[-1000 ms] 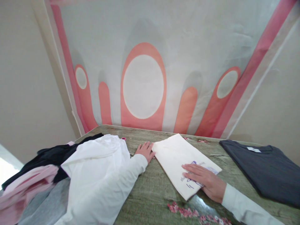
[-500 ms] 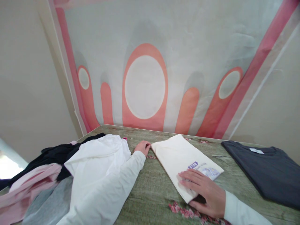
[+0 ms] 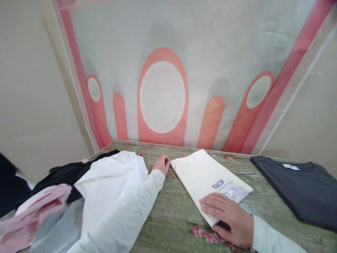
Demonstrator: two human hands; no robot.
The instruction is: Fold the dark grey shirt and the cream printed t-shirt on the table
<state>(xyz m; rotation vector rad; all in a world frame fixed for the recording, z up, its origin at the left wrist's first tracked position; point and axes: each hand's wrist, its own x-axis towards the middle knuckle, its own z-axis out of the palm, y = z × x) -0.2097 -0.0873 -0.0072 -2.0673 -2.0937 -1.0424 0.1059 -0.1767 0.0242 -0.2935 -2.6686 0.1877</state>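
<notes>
A folded cream shirt (image 3: 202, 174) with a blue printed label lies at an angle on the green patterned table (image 3: 171, 211). My right hand (image 3: 229, 218) grips its near end, fingers on top and thumb tucked under the edge. My left hand (image 3: 161, 164) rests with curled fingers at the shirt's far left corner, pinching or touching it. Both arms wear white sleeves.
A heap of clothes sits at the left: a white garment (image 3: 113, 179), a black one (image 3: 63, 172), a pink one (image 3: 39, 203) and a grey one (image 3: 58, 228). A folded dark grey shirt (image 3: 297, 186) lies at the right. A pink-patterned sheet (image 3: 163, 95) hangs behind the table.
My right hand slid toward the near end of the cream shirt and took hold of its edge, uncovering the label. My left hand's fingers went from flat to curled at the far corner.
</notes>
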